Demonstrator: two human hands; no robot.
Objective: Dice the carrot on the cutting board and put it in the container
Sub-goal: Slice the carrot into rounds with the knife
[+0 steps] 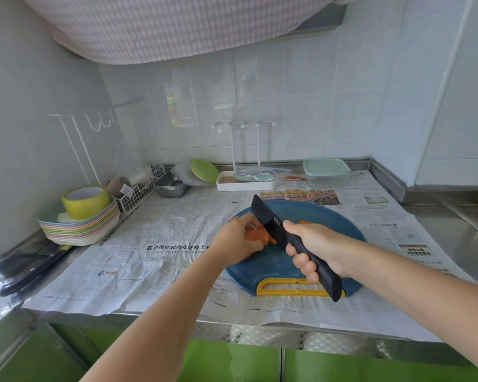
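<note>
A round blue cutting board with a yellow handle lies on newspaper at the counter's front. On its left part sits an orange carrot, which my left hand holds down with curled fingers. My right hand grips the handle of a black knife; the blade slants up and left over the carrot. A small carrot piece shows just behind my right hand. A clear container with a pale green lid stands at the back right of the counter.
A stack of pastel plates with a yellow-green tape roll sits at the left. A wire basket, metal trays, a green dish and a white rack tray line the back wall. Knives lie front left.
</note>
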